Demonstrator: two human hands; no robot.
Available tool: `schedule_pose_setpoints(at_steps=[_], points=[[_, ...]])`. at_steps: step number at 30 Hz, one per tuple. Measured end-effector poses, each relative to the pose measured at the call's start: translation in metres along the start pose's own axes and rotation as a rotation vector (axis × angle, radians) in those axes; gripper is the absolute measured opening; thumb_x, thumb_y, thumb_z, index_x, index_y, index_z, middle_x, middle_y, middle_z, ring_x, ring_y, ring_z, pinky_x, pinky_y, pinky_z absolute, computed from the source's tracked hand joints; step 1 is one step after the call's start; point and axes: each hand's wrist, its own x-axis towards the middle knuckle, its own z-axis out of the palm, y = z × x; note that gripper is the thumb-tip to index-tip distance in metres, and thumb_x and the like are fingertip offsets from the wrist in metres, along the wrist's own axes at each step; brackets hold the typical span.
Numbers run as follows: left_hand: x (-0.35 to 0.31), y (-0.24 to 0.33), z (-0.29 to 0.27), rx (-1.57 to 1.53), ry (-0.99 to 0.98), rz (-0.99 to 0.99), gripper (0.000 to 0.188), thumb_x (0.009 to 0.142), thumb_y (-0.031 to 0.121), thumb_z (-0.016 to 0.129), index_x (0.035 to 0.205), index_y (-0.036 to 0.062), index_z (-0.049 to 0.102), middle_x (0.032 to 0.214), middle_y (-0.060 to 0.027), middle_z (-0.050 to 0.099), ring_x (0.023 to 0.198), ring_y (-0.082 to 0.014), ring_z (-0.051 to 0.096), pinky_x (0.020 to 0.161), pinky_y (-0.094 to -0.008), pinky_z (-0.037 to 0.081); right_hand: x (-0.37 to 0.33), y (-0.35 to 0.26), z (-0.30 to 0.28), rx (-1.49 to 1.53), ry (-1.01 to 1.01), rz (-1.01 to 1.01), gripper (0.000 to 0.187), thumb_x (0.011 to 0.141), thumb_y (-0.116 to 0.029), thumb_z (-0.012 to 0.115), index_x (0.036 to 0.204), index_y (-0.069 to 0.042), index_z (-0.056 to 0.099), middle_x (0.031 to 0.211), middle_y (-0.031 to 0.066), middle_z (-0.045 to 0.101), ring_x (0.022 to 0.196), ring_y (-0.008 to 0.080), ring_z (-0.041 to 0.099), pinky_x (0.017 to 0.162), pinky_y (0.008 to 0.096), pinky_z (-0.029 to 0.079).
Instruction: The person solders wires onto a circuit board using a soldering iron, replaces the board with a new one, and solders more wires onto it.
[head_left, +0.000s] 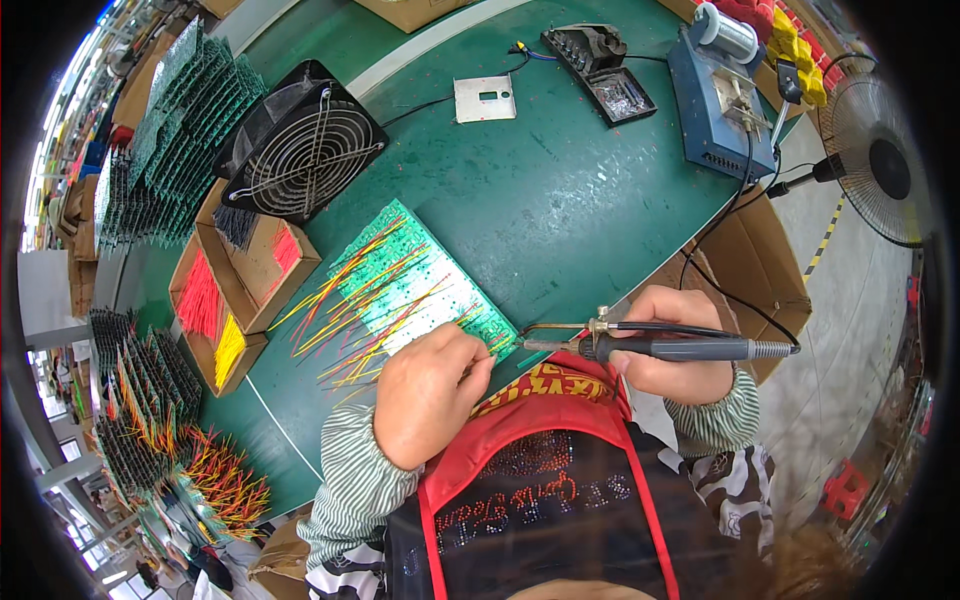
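Note:
A green circuit board (pixel 460 285) lies aslant on the green table before me, with red, yellow and dark wires (pixel 345 310) sticking out over its left side. My right hand (pixel 665 375) grips a grey soldering iron (pixel 690 349) with a thin metal feed tube along it. The iron's tip points left and is at the board's near right corner. My left hand (pixel 430 390) is closed in a pinch over the board's near edge, left of the tip. Whatever its fingertips hold is too small and covered to make out.
Left of the board are a cardboard tray (pixel 240 280) of red, yellow and dark wires and a black fan (pixel 310 140). Stacked boards (pixel 170 150) stand beyond. A metal plate (pixel 485 100), a black tray (pixel 605 75) and a blue solder feeder (pixel 715 105) sit at the back.

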Motion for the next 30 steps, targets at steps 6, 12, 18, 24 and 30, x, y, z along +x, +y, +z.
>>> schedule_pose_setpoints(at_steps=[6, 12, 18, 24, 30], points=[[0.001, 0.000, -0.002, -0.008, -0.029, -0.016, 0.009, 0.077, 0.006, 0.068, 0.076, 0.0011, 0.060, 0.071, -0.0078, 0.055, 0.053, -0.0175, 0.055, 0.050, -0.0298, 0.043, 0.003, 0.005, 0.002, 0.005, -0.001, -0.022, 0.017, 0.071, -0.009, 0.071, 0.073, -0.001, 0.057, 0.056, 0.0007, 0.056, 0.047, 0.0061, 0.052, 0.043, 0.0233, 0.039], [0.002, -0.001, -0.002, -0.019, -0.034, -0.014, 0.009, 0.077, 0.006, 0.068, 0.076, 0.0014, 0.061, 0.070, -0.0077, 0.054, 0.053, -0.0176, 0.055, 0.050, -0.0299, 0.043, 0.005, 0.009, 0.000, -0.055, -0.041, -0.050, 0.017, 0.070, -0.010, 0.072, 0.074, -0.001, 0.057, 0.058, 0.0027, 0.056, 0.048, 0.0074, 0.052, 0.044, 0.0246, 0.039], [0.002, -0.001, -0.001, -0.007, -0.030, -0.008, 0.009, 0.077, 0.007, 0.069, 0.076, 0.0018, 0.061, 0.070, -0.0074, 0.055, 0.053, -0.0175, 0.055, 0.050, -0.0298, 0.043, 0.004, 0.006, -0.001, 0.010, -0.019, -0.061, 0.017, 0.071, -0.011, 0.072, 0.076, -0.001, 0.058, 0.060, 0.0029, 0.059, 0.050, 0.0080, 0.055, 0.046, 0.0239, 0.042], [0.003, -0.001, -0.002, 0.001, -0.038, -0.028, 0.009, 0.076, 0.007, 0.069, 0.077, 0.0021, 0.061, 0.071, -0.0078, 0.056, 0.054, -0.0186, 0.056, 0.051, -0.0303, 0.044, 0.010, 0.001, 0.000, -0.016, 0.055, -0.005, 0.017, 0.072, -0.011, 0.072, 0.078, -0.001, 0.059, 0.063, 0.0013, 0.061, 0.055, 0.0062, 0.056, 0.049, 0.0228, 0.042], [-0.017, -0.009, -0.031, 0.057, -0.025, 0.029, 0.006, 0.076, 0.009, 0.066, 0.078, 0.0042, 0.063, 0.075, -0.0104, 0.059, 0.071, -0.0310, 0.060, 0.061, -0.0392, 0.048, 0.033, 0.000, 0.006, 0.021, 0.073, -0.037, 0.017, 0.073, -0.011, 0.072, 0.080, -0.002, 0.059, 0.064, 0.0001, 0.060, 0.056, 0.0040, 0.053, 0.050, 0.0216, 0.041]])
